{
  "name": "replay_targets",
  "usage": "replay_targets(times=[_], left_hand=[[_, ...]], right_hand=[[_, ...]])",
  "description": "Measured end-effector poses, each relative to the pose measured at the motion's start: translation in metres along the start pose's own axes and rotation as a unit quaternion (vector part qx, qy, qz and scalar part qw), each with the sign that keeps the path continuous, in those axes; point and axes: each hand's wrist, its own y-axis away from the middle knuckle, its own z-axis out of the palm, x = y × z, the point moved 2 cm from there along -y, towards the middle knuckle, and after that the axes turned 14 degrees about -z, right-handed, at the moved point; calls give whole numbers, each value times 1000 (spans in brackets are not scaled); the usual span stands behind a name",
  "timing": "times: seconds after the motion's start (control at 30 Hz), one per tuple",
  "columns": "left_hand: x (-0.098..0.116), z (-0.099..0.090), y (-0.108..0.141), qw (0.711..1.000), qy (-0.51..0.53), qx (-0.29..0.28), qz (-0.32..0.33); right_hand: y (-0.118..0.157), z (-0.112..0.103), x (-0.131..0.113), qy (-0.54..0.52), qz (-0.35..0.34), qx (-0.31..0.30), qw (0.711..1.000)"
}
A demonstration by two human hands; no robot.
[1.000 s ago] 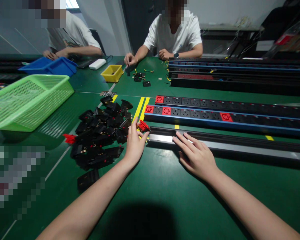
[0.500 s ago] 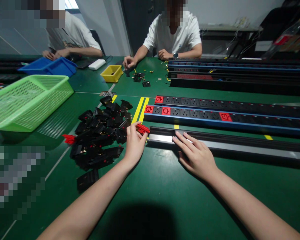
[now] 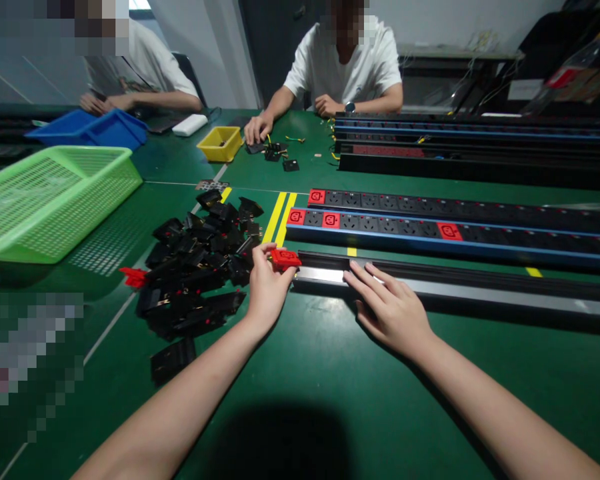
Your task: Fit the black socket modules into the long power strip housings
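Observation:
My left hand (image 3: 269, 283) pinches a red socket module (image 3: 285, 258) between thumb and fingers, at the left end of a long black rail (image 3: 485, 295) with a bright metal strip. The module's face is turned upward and it is tilted slightly. My right hand (image 3: 393, 303) lies across the rail a little further right, its fingers stretched out over the channel. What is under those fingertips is partly hidden. Left of my left hand lies a heap of black socket modules (image 3: 200, 257), with one red module (image 3: 133, 277) at its left edge.
Behind the rail lie a blue-edged socket strip (image 3: 380, 227) and another black strip (image 3: 405, 202). A green basket (image 3: 55, 200), blue trays (image 3: 93, 130) and a yellow bin (image 3: 220, 143) stand further back. Two people sit across the table; more rails (image 3: 455, 163) lie at back right.
The red module in my left hand has turned so that its face shows more. My right hand stays on the rail. The co-worker's hand has moved down to the small black parts.

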Motion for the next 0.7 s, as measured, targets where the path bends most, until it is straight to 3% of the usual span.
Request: replay_targets(times=[0.2,0.43,0.57,0.7], left_hand=[[6,-5,5,996,-85,32,16],[9,-3,8,1000,-3,16,12],[13,-6,8,997,-53,51,32],[20,-8,9,994,-89,36,46]], right_hand=[[-1,-1,0,2,0,3,1000],[-1,-1,-1,0,0,5,1000],[-2,-1,-1,0,0,5,1000],[-1,-1,-1,1,0,3,1000]])
